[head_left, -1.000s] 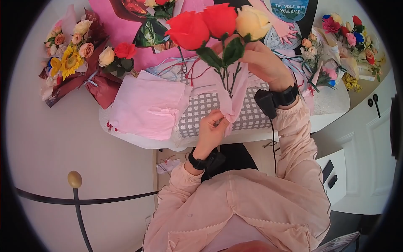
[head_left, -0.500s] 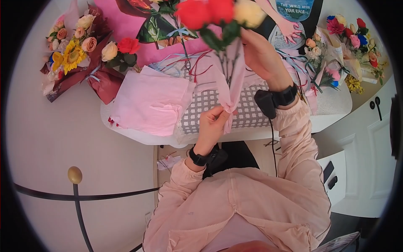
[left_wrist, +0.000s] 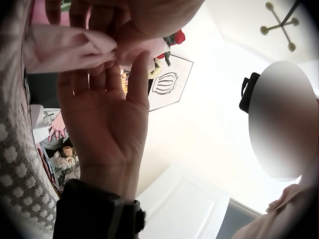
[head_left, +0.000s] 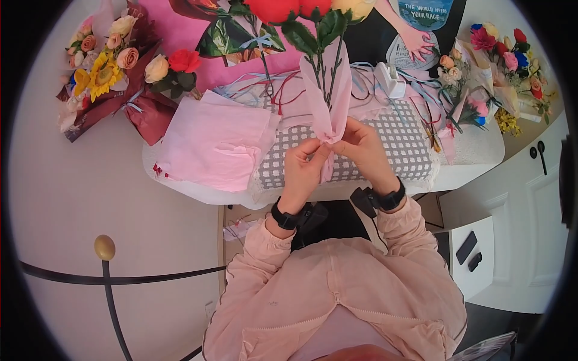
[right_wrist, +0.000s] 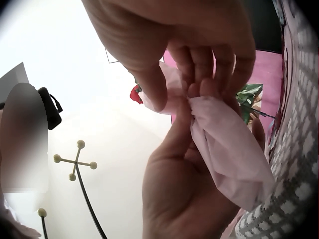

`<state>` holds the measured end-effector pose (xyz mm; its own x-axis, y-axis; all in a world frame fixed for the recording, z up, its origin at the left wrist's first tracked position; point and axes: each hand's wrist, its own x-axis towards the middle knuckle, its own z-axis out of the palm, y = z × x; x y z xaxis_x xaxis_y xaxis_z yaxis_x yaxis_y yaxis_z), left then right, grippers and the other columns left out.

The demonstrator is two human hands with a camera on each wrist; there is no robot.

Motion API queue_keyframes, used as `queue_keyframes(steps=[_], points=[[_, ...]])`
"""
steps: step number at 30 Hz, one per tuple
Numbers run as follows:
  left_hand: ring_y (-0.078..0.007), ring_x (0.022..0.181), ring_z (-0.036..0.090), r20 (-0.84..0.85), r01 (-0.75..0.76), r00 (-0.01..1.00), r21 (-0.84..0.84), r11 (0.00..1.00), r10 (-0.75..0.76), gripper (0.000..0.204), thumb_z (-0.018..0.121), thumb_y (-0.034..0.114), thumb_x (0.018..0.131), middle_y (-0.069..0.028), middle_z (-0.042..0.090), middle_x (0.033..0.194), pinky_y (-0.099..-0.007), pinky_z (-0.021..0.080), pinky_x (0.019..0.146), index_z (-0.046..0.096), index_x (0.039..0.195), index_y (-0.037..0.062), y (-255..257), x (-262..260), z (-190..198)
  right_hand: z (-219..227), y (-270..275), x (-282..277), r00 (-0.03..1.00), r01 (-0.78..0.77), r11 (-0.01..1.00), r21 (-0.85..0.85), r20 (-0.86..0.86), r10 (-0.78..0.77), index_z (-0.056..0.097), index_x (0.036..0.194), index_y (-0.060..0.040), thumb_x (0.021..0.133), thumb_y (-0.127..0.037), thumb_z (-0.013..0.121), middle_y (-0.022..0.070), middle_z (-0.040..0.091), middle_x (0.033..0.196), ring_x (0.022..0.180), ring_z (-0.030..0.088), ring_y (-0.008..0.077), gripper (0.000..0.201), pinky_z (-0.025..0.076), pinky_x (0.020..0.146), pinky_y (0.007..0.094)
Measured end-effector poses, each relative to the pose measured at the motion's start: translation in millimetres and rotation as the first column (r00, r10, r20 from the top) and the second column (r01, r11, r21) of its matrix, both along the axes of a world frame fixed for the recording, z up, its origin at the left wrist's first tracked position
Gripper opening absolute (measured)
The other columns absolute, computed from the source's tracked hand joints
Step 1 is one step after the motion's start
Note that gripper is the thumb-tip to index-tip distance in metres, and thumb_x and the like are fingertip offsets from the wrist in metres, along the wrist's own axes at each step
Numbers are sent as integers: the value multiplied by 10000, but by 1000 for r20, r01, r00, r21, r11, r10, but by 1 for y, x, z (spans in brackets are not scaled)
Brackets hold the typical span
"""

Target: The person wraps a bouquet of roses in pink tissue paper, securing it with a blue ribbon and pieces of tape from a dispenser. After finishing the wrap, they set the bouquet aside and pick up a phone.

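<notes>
A small bunch of artificial roses, red (head_left: 274, 9) and pale yellow (head_left: 356, 6), stands upright over the table with pink tissue paper (head_left: 328, 102) wrapped round its green stems. My left hand (head_left: 316, 150) and right hand (head_left: 340, 144) meet at the gathered bottom of the tissue and both pinch it. The left wrist view has my left hand (left_wrist: 124, 20) at the top, the tissue (left_wrist: 65, 47) and my right hand (left_wrist: 107, 124) facing it. From the right wrist, my right hand's fingertips (right_wrist: 199, 79) nip the tissue (right_wrist: 229, 149) against my left hand (right_wrist: 184, 189).
A grey-and-white patterned cloth (head_left: 397, 144) covers the white table (head_left: 475, 168). A loose pink sheet (head_left: 217, 141) lies at the left, ribbons (head_left: 265, 90) behind it. Finished bouquets sit at far left (head_left: 102, 78) and far right (head_left: 506, 48). A white cabinet (head_left: 530, 210) stands at the right.
My right hand has come down from the upper stems to the gathered tissue beside my left hand. The flower heads have risen to the top edge of the view.
</notes>
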<state>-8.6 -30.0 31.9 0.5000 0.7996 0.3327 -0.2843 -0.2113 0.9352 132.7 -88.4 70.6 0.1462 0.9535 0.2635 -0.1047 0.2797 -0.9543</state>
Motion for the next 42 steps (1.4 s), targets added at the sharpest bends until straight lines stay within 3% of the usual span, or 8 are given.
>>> queue_keyframes(steps=[9,21,24,27,30,31,37,42], points=[[-70,677,477,-57,-60,996,73,996,64,119,642,79,901,-3,572,711,-237,381,600,671,884,-35,-1,4,-4,-21,10,-12,982,170,981,92,-105,-160,605,1058,2,852,-48,655,12,654,974,866,575,60,218,459,770,230],[-36,649,462,-29,25,999,1,1000,-25,148,612,108,931,21,596,714,-219,371,583,705,927,-6,2,1,-6,-3,8,1,988,131,991,21,-88,-129,594,1096,-8,888,-88,659,-1,645,944,852,574,65,232,459,785,236],[-25,612,482,16,52,999,-26,998,-52,173,584,116,955,11,646,758,-200,372,554,698,943,-14,5,0,-11,11,10,-1,953,304,889,343,-107,-284,596,1144,-20,886,-68,643,-9,619,911,772,559,68,266,467,717,232],[-42,628,525,36,100,995,-95,990,-97,189,576,122,959,-27,681,799,-203,407,576,695,949,-24,3,-2,-5,24,3,4,903,364,806,467,35,-428,617,1166,-58,846,-37,655,-6,593,867,684,539,79,323,464,635,243],[-50,645,537,0,129,992,-99,987,-129,193,576,122,958,-41,687,818,-207,417,588,693,962,-32,6,-6,-7,43,-19,33,710,18,942,334,660,-247,639,1169,-91,791,-21,675,-2,561,798,608,522,111,386,450,566,264],[-50,655,540,-28,133,990,-82,988,-136,191,577,119,956,-46,692,832,-208,421,594,692,966,-34,7,-8,-8,55,-23,30,635,2,957,289,740,-225,661,1123,-97,767,-31,687,39,593,795,592,539,151,363,435,546,282],[-44,705,547,32,136,990,-48,990,-134,179,585,110,950,-60,707,884,-211,424,625,694,973,-30,1,-1,-3,60,-8,36,609,-165,947,274,784,-121,655,864,-17,796,-48,693,64,561,615,523,495,115,84,373,491,258],[-50,714,522,4,105,994,-34,994,-105,160,618,113,922,-8,647,766,-219,407,638,722,919,-9,-2,0,-3,61,-11,29,645,31,981,194,746,-168,606,786,-25,835,-130,674,80,566,573,479,539,203,136,392,473,291]])
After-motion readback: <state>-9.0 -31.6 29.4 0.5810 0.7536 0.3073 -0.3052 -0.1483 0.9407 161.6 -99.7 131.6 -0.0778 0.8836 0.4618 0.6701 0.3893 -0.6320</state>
